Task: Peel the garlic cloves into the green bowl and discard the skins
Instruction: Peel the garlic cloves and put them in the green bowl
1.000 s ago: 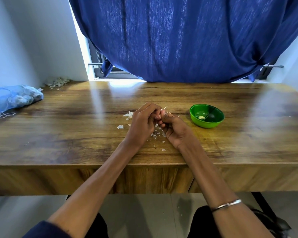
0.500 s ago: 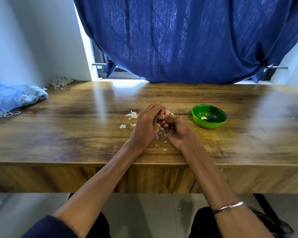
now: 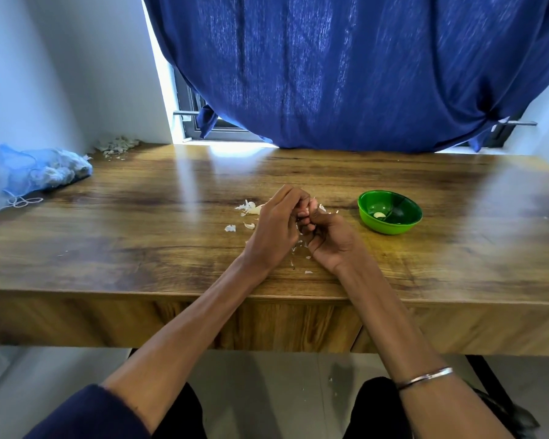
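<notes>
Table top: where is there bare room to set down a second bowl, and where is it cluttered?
Bare wood lies right of the green bowl, along the back under the curtain, and between the mesh bag and the garlic skins. It is crowded around the left hand and right hand, and in the back left corner.

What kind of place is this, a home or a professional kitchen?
Probably a room in a home, not a professional kitchen: a long wooden table stands against a window hung with a dark blue fabric curtain, and a small green plastic bowl rests on it.
</notes>
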